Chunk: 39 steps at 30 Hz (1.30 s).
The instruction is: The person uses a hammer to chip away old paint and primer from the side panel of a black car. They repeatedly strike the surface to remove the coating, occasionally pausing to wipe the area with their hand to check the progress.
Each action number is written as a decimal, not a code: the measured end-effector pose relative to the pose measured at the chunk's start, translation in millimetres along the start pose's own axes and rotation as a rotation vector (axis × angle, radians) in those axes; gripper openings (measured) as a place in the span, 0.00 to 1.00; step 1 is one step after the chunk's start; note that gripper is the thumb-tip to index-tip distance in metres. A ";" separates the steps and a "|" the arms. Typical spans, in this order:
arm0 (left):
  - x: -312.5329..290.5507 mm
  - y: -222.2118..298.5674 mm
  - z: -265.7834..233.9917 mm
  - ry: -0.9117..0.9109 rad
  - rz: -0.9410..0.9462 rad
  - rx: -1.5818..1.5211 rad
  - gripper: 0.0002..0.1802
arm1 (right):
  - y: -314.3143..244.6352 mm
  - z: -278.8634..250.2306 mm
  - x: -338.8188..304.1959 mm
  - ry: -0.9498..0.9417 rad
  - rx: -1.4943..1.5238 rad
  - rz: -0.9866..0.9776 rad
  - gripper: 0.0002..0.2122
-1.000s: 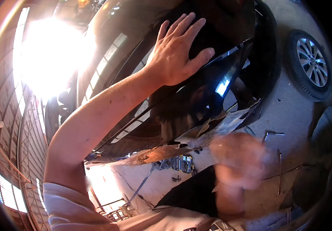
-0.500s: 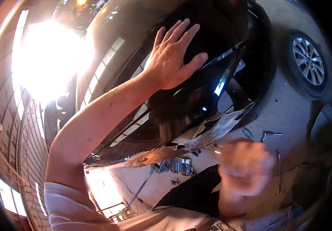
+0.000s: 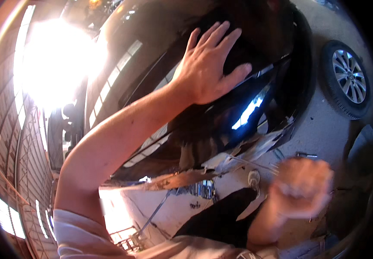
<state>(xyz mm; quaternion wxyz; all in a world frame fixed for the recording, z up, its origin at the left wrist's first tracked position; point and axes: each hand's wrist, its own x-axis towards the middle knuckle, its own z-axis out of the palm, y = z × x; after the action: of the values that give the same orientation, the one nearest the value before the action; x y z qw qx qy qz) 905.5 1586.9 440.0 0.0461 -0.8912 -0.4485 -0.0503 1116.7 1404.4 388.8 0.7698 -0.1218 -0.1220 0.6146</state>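
1. The glossy black, curved car body (image 3: 197,140) lies in front of you, filling the upper middle of the view and running up to its top edge.
2. Along its near edge hangs a ragged strip (image 3: 175,179), brown toward your left and pale grey toward your right; what it is made of, you cannot tell from here.
3. A thin, straight grey rod (image 3: 254,163) slants from the pale part of that strip down to your right hand. Whether its far end touches the strip is unclear.
4. Your right hand (image 3: 301,185) is closed in a fist around the rod's near end, just beyond the strip on your right; blur hides the single fingers.
5. Your left hand (image 3: 210,69) is open, palm down on the black body, fingers spread and pointing away from you, thumb out to the right. The bare forearm crosses above the body, from a pale short sleeve (image 3: 78,228).
6. Below the strip, a dark case with shiny pieces (image 3: 203,189) sits on the grey floor (image 3: 309,129), left of your light-coloured shoe (image 3: 254,178) and black trouser leg (image 3: 219,218).
7. Beyond your right fist lies a small metal tool (image 3: 306,155).
8. Farther off, at the upper right, is a black-tyred wheel with silver spokes (image 3: 348,78).
9. A glaring white light (image 3: 57,60) fills the upper left.
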 end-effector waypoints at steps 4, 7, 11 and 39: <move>10.5 -3.1 1.9 0.018 0.019 0.014 0.44 | 37.6 -6.2 -12.8 -0.166 0.062 0.038 0.17; 2.3 -8.9 2.4 0.015 -0.003 -0.003 0.43 | 5.5 8.0 -2.2 -0.149 0.020 0.023 0.17; 6.1 -2.8 -5.5 0.013 0.005 0.012 0.43 | 38.0 -17.7 -23.6 -0.128 -0.328 -0.086 0.15; 4.2 -8.4 -10.7 -0.038 -0.012 0.033 0.42 | 38.9 -96.1 -72.1 -0.013 0.230 0.164 0.12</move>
<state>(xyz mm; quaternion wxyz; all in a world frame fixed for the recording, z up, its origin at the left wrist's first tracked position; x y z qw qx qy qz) 900.8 1593.8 451.4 0.0520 -0.8883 -0.4556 -0.0260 1098.0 1338.8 282.6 0.7251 -0.0384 -0.0455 0.6861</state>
